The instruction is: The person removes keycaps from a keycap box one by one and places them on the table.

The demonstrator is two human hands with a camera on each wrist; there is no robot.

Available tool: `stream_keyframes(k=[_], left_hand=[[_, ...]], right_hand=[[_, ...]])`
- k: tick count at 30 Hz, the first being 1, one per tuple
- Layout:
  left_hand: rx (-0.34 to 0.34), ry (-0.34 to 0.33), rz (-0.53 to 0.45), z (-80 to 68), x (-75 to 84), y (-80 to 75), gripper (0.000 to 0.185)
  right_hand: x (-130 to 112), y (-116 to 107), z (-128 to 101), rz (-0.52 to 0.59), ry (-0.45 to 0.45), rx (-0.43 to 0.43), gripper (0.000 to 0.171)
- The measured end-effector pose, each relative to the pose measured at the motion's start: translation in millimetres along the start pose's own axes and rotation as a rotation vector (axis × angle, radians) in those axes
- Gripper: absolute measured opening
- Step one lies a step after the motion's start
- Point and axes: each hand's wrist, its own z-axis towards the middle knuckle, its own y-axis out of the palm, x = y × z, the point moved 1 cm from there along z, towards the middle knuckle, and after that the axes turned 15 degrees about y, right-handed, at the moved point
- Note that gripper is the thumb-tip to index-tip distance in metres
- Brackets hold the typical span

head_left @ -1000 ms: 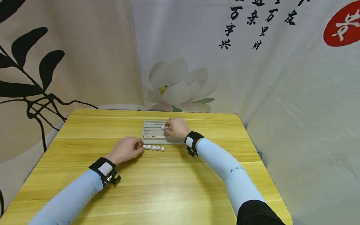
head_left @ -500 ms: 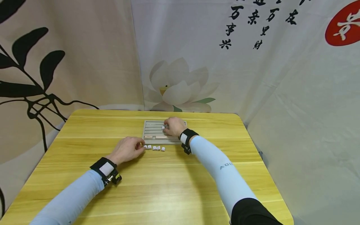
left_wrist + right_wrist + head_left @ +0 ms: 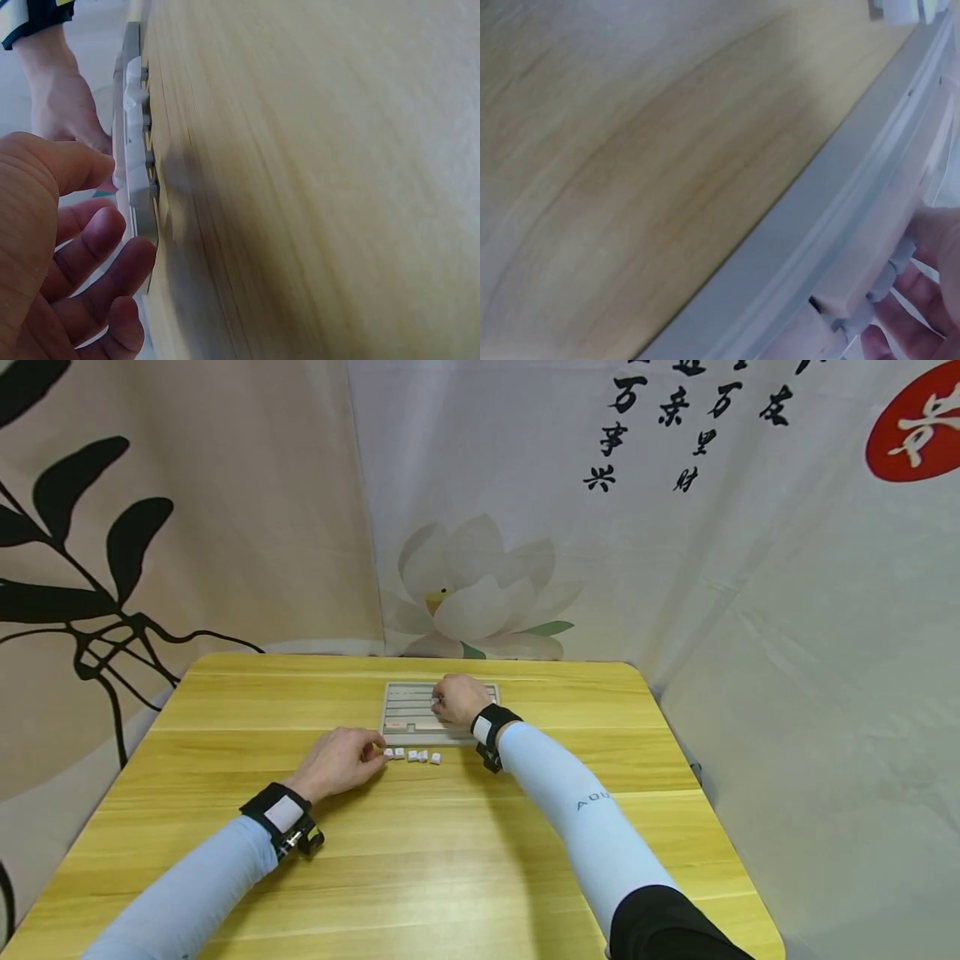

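A grey keyboard-like board (image 3: 390, 712) with ridged rows lies near the table's far side. My right hand (image 3: 459, 700) reaches over it, thumb and fingertips pinching a small white keycap (image 3: 437, 700), mostly hidden by the fingers. In the right wrist view, the right hand (image 3: 934, 292) curls beside a long pale pink bar (image 3: 877, 259) and rounded grey pieces (image 3: 883, 283). Several white keycaps (image 3: 412, 756) stand in a line before the board's near edge. My left hand (image 3: 341, 758) rests at the line's left end, thumb (image 3: 86, 166) and fingers apart and loosely bent.
The yellow wood-grain table (image 3: 420, 860) spreads toward me, its rounded far corners against a hung cloth backdrop (image 3: 480, 485) with printed plant, lotus and characters. Black straps with small cameras (image 3: 281, 814) circle both wrists, over light blue sleeves (image 3: 592, 802).
My right hand has moved a little left over the board, its fingers now covering a white keycap that showed before at the fingertips. The left hand and the line of keycaps hold their places.
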Motion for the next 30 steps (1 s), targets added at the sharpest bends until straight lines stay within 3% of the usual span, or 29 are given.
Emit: stream_keyframes(k=[18,30], left_hand=[[0.014,0.018,0.002,-0.2,-2.2,4.2,0.023],[0.002,0.04,-0.002,3.9,1.0,6.7,0.023]], right_hand=[[2.3,-5.6,-4.0,0.081,-0.001,-0.009,0.022],[11.3,-7.6,-12.7,0.068,-0.08,0.104,0.026]])
